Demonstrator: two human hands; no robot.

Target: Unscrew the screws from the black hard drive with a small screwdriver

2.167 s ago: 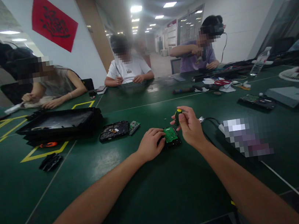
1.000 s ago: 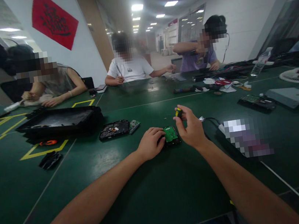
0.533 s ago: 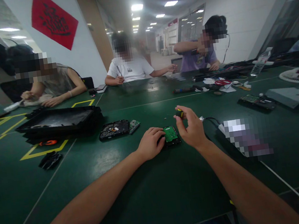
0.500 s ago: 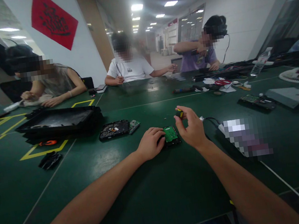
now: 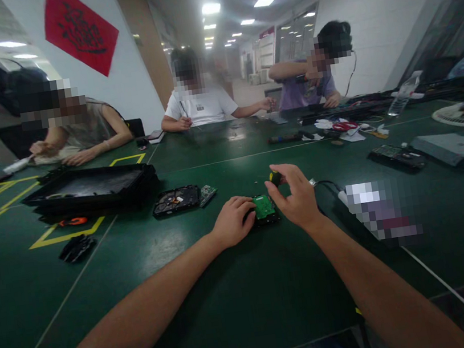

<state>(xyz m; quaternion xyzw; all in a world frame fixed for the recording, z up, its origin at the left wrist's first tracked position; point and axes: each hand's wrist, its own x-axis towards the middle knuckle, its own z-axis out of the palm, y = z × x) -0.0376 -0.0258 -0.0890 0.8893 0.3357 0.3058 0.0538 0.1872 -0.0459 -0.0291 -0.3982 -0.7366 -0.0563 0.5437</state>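
A hard drive (image 5: 265,208) with a green circuit board on top lies flat on the table in front of me. My left hand (image 5: 235,221) grips its left side, fingers curled over the edge. Just above the drive's right side, my right hand (image 5: 294,195) pinches the black and yellow handle of a screwdriver (image 5: 274,177) between thumb and fingers. Its shaft is too thin and dark to make out. To the left of my left hand sit another black hard drive (image 5: 176,201) and a loose circuit board (image 5: 207,195).
Stacked black trays (image 5: 89,188) stand at left near an orange-handled tool (image 5: 73,221) and dark parts (image 5: 77,249). A blurred-out device (image 5: 379,211) with cables lies right of my right hand. Farther right are another drive (image 5: 397,157) and a grey box (image 5: 457,149). Several people sit opposite.
The screwdriver handle has turned slightly between my right fingers, which have shifted a little. My left hand stays on the hard drive. The whole view has moved slightly.
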